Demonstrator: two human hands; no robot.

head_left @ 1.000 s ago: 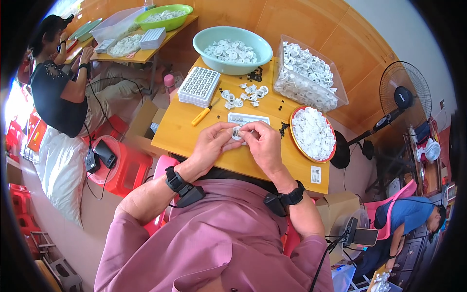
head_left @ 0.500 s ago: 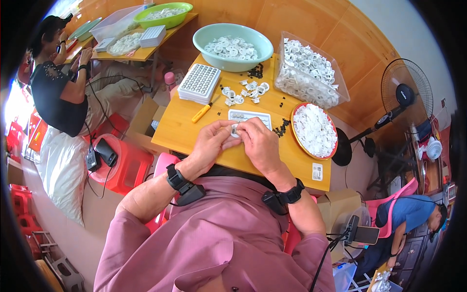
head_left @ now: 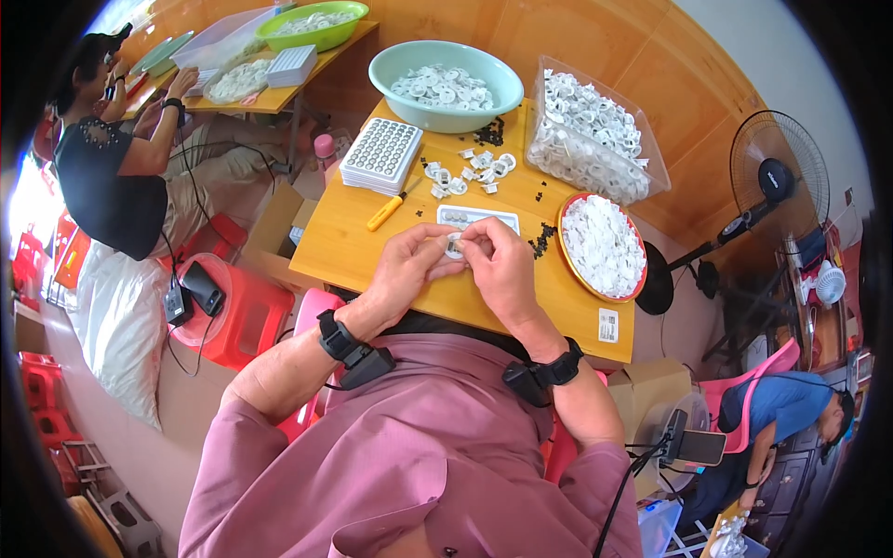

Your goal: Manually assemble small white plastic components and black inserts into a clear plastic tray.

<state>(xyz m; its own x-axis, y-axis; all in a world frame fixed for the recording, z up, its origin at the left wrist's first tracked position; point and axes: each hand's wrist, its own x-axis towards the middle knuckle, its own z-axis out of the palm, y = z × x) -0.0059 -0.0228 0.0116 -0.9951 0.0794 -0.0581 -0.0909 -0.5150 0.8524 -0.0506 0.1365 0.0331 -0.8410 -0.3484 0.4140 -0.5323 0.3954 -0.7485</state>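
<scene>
Over the near edge of the wooden table (head_left: 353, 244), my left hand (head_left: 409, 272) pinches a small white round plastic part (head_left: 453, 247) between thumb and fingers. My right hand (head_left: 503, 277) is closed at the part's right side, its fingertips pressed against it. Whether a smaller piece sits under those fingertips is hidden. Just beyond my hands is a shallow white tray (head_left: 507, 220) with small greyish pieces in it. A yellow-handled screwdriver (head_left: 383, 214) lies left of the tray, and small black pieces (head_left: 541, 242) are scattered to its right.
Farther back are a stack of white trays (head_left: 381, 153), loose white parts (head_left: 484, 167), a pale green basin (head_left: 502, 93) and a clear bin (head_left: 595, 139) of white rings. A red-rimmed plate (head_left: 565, 256) of white pieces stands right. Co-workers sit left and lower right; a fan (head_left: 777, 177) stands right.
My right hand's fingers have shifted on the white part, which now shows more of its round face. The left hand stays nearly in place. The co-worker at left has raised a hand.
</scene>
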